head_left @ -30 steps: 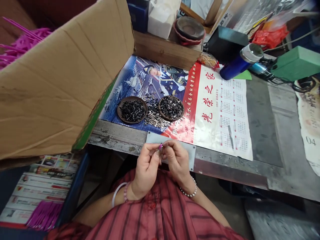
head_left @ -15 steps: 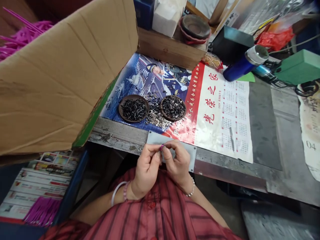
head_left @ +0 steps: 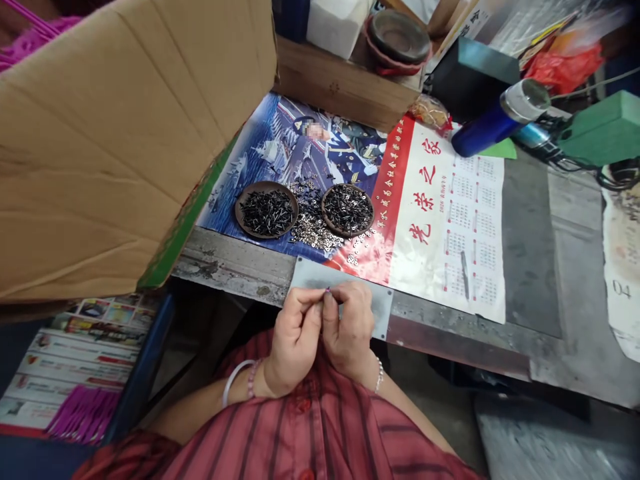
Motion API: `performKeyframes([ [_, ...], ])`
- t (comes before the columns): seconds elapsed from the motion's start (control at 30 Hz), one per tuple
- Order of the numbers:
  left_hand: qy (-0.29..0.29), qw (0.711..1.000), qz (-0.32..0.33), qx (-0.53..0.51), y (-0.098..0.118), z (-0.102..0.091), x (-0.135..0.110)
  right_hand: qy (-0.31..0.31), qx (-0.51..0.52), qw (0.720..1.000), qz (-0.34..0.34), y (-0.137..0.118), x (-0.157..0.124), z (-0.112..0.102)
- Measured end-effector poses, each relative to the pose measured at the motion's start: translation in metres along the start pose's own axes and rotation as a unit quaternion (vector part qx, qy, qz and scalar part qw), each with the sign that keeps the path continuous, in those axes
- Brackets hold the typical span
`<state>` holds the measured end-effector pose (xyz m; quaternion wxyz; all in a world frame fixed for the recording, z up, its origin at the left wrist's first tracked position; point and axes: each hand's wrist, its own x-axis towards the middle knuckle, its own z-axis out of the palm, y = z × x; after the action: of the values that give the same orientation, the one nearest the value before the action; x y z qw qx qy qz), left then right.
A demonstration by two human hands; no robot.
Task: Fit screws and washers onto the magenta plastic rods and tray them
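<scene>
So the tiny bright purple piece (head_left: 328,290) is right up at the fingertips, over a flat pale grey metal plate (head_left: 307,275) at the front edge of the worn grey counter (head_left: 240,267). The left hand (head_left: 293,340) is closed, gripping it between thumb and forefinger. The right hand (head_left: 350,327) is pinched in against the same spot, thumb and finger on it too. Only a speck shows because the fingers cover the rest, so I can't tell its full shape.

Past the hands, a shallow round brown dish (head_left: 267,235) of thin black pins (head_left: 267,212) sits on the left, and a second round brown dish (head_left: 347,235) with a black-and-silvery mix sits on the right. Small silvery ring-shaped bits (head_left: 317,235) are scattered between and in front of them. All of that is on a glossy blue, red and white calendar poster (head_left: 407,267), with a slim grey pen (head_left: 465,273) off to the right.

The big obstacle is the tall brown cardboard box (head_left: 125,147), which walls off the left side. Farther back on the right, a blue cylindrical flask with a silvery top (head_left: 480,127) lies tilted near a green boxy thing (head_left: 603,130), well clear of the hands.
</scene>
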<state>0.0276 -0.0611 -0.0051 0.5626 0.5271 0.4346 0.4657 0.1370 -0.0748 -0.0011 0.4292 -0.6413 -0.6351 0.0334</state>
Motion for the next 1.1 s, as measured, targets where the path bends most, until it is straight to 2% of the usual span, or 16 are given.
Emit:
performKeyframes([
  [0.1, -0.006, 1.000, 0.004, 0.016, -0.004, 0.000, 0.000, -0.009, -0.040, 0.999, 0.016, -0.002, -0.003, 0.004],
  [0.17, -0.015, 0.999, 0.015, 0.027, -0.005, -0.001, 0.001, -0.022, -0.015, 0.998, 0.058, 0.000, -0.001, 0.002],
  [0.23, -0.051, 0.997, 0.032, 0.047, -0.003, -0.004, 0.004, -0.062, 0.082, 0.986, 0.131, 0.004, 0.003, -0.004],
  [0.3, -0.104, 0.989, 0.048, 0.092, 0.001, -0.009, 0.008, -0.098, 0.201, 0.955, 0.196, 0.011, 0.007, -0.012],
  [0.37, -0.135, 0.976, 0.067, 0.160, 0.006, -0.016, 0.013, -0.108, 0.275, 0.931, 0.217, 0.017, 0.011, -0.020],
  [0.53, -0.136, 0.937, 0.127, 0.295, 0.012, -0.034, 0.020, -0.144, 0.264, 0.932, 0.203, 0.019, 0.011, -0.025],
  [0.77, -0.159, 0.894, 0.214, 0.359, 0.015, -0.042, 0.017, -0.150, 0.200, 0.954, 0.166, 0.014, 0.011, -0.021],
  [0.93, -0.157, 0.889, 0.234, 0.360, 0.015, -0.045, 0.015, -0.156, 0.143, 0.969, 0.128, 0.010, 0.009, -0.021],
  [1.1, -0.159, 0.892, 0.215, 0.365, 0.013, -0.049, 0.010, -0.166, 0.116, 0.972, 0.119, 0.007, 0.006, -0.017],
])
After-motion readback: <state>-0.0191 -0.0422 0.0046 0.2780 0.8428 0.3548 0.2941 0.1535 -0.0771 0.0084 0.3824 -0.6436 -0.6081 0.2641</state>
